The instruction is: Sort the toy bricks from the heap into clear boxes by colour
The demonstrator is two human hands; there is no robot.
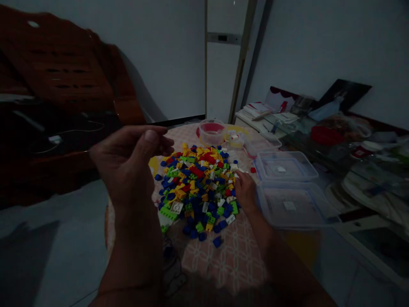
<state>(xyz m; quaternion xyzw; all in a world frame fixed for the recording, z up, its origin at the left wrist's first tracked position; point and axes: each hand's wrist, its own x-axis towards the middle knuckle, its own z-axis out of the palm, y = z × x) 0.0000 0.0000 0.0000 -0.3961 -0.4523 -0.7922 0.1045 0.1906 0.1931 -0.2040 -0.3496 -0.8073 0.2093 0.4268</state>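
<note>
A heap of toy building bricks (196,179) in blue, yellow, green, red and white lies on the round table. My left hand (132,155) is raised in front of the heap's left side, apart from it. Its thumb presses towards the curled fingers; no object shows between them. At the heap's right edge, my right hand (246,189) rests low with bent fingers, close to some white bricks (234,167). Anything within its grasp is too small and dark to make out.
Two clear plastic containers (260,204) with bluish rims stand right of my right hand. A round clear tub (212,135) sits behind the heap. Farther right, a glass-topped table (297,132) carries papers and a red bowl (326,134). Wooden furniture (70,81) is at left.
</note>
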